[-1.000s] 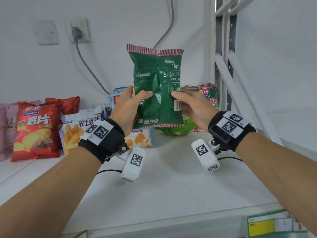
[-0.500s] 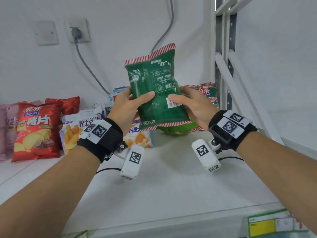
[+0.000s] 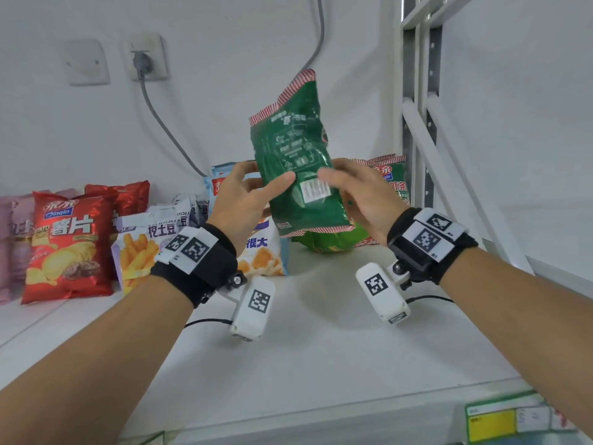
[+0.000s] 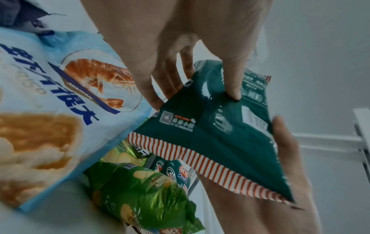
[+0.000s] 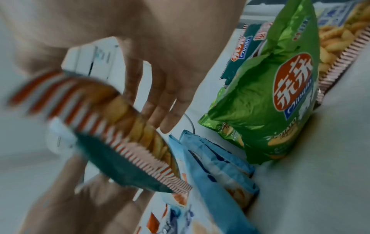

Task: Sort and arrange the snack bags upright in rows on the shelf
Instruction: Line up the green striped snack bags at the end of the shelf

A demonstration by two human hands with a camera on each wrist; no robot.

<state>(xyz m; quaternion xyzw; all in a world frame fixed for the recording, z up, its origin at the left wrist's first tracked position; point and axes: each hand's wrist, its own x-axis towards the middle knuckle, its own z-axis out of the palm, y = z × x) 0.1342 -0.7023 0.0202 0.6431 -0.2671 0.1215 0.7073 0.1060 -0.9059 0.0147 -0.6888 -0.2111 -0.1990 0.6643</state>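
- Dark green snack bag [image 3: 298, 168] with red-white striped seams is held in the air above the shelf [image 3: 321, 348], back side with barcode facing the camera, top tilted to the right.
- Left hand [image 3: 244, 200]: thumb on the near face, fingers [image 4: 148, 88] behind the bag's left edge, so it pinches the bag.
- Right hand [image 3: 362, 197]: thumb on the barcode area, fingers [image 5: 158, 101] nearly straight against the far face; the bag is caught between them.
- Light green chip bag [image 3: 327, 242] sits on the shelf just below and behind the held bag; another dark green bag [image 3: 388, 178] stands behind it at the right.
- Light blue shrimp bag [image 4: 60, 95] stands just left of those.
- Further left: fries bag [image 3: 141, 248], then red chip bag [image 3: 67, 248], both upright.
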